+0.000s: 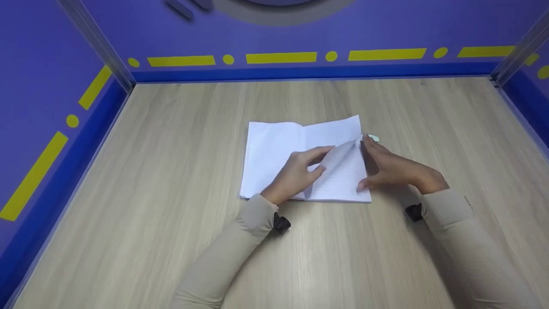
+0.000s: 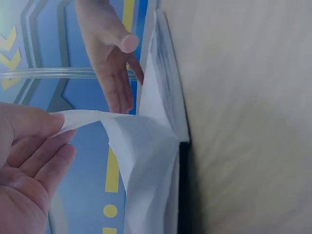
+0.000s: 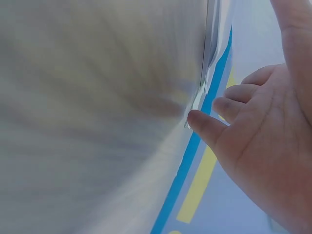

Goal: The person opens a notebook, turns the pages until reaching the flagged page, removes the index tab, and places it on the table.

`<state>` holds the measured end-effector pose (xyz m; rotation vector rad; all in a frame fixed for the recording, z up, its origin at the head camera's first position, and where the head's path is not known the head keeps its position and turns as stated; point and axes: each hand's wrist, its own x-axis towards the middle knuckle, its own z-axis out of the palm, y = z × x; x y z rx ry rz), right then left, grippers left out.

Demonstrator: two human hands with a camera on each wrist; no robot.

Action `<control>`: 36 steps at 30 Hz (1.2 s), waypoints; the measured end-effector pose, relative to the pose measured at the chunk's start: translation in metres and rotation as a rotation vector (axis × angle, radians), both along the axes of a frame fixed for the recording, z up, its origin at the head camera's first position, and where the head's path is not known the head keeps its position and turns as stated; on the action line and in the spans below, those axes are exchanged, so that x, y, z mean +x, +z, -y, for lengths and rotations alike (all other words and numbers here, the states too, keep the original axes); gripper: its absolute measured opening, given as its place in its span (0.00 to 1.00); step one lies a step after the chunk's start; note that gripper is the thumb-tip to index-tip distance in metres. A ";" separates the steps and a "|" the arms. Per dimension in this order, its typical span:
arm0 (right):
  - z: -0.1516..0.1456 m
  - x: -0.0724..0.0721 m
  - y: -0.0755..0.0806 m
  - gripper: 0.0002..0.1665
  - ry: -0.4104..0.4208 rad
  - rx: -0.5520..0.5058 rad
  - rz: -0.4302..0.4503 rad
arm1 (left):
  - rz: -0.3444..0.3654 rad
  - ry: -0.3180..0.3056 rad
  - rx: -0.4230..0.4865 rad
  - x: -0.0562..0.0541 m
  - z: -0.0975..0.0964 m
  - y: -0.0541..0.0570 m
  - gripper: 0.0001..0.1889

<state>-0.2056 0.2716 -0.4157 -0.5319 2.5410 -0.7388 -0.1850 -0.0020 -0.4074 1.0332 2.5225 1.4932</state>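
Note:
An open notebook (image 1: 273, 159) with white, faintly lined pages lies on the table. My left hand (image 1: 296, 174) reaches over its middle and pinches a lifted page (image 1: 336, 159) between thumb and fingers. In the left wrist view, the left hand (image 2: 29, 165) holds the edge of that page (image 2: 141, 161), which bends up from the spine. At the notebook's right edge is my right hand (image 1: 390, 169), thumb near the lower pages and fingers by the upper part. The right wrist view shows the right hand (image 3: 268, 126) with fingers extended, little finger beside the notebook's edge (image 3: 212, 44).
A small pale green piece (image 1: 373, 137) shows just beyond the right fingertips. The wood-grain table (image 1: 150, 180) is bounded by a blue back panel (image 1: 283, 38) with yellow marks and a side panel (image 1: 38, 128) at left. Dark wrist cameras (image 1: 282, 224) sit under both sleeves.

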 end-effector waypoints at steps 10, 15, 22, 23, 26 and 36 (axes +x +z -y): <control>-0.001 0.001 -0.003 0.77 0.041 -0.020 -0.012 | 0.017 0.171 0.131 -0.008 0.016 0.007 0.22; 0.000 0.002 -0.001 0.75 0.054 -0.008 -0.016 | 0.000 0.220 0.158 -0.012 0.026 0.013 0.21; 0.003 0.000 -0.003 0.73 0.078 0.026 -0.022 | 0.057 0.273 0.212 -0.017 0.043 0.018 0.19; 0.004 0.000 -0.003 0.73 0.080 0.031 -0.024 | 0.059 0.290 0.208 -0.018 0.045 0.018 0.18; 0.005 -0.001 -0.003 0.72 0.082 0.042 -0.020 | 0.051 0.328 0.202 -0.019 0.053 0.018 0.17; 0.005 0.001 -0.005 0.72 0.116 0.027 -0.014 | 0.065 0.392 0.180 -0.021 0.080 0.011 0.15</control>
